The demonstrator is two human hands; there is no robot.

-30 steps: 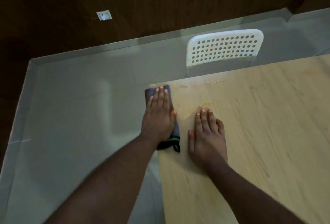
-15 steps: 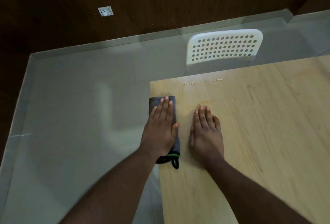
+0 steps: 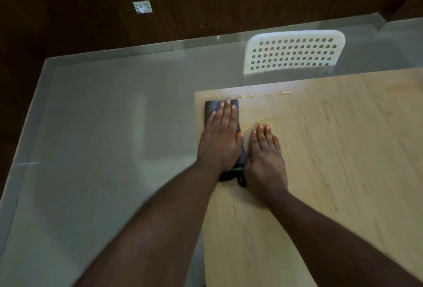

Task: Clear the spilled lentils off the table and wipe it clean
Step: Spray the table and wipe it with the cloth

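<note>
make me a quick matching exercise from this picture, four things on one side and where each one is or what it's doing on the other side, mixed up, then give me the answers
Things:
1. left hand
2. right hand
3. chair
4. wet streaks

Places or states:
A. beyond the table's far edge
B. flat on the bare table
C. pressing flat on the grey cloth
D. on the tabletop near its far edge

Pairs: 1-C, 2-B, 3-A, 4-D

A light wooden table (image 3: 332,172) carries a folded grey cloth (image 3: 209,108) at its far left corner. Thin wet streaks (image 3: 283,92) lie along the far edge.
</note>
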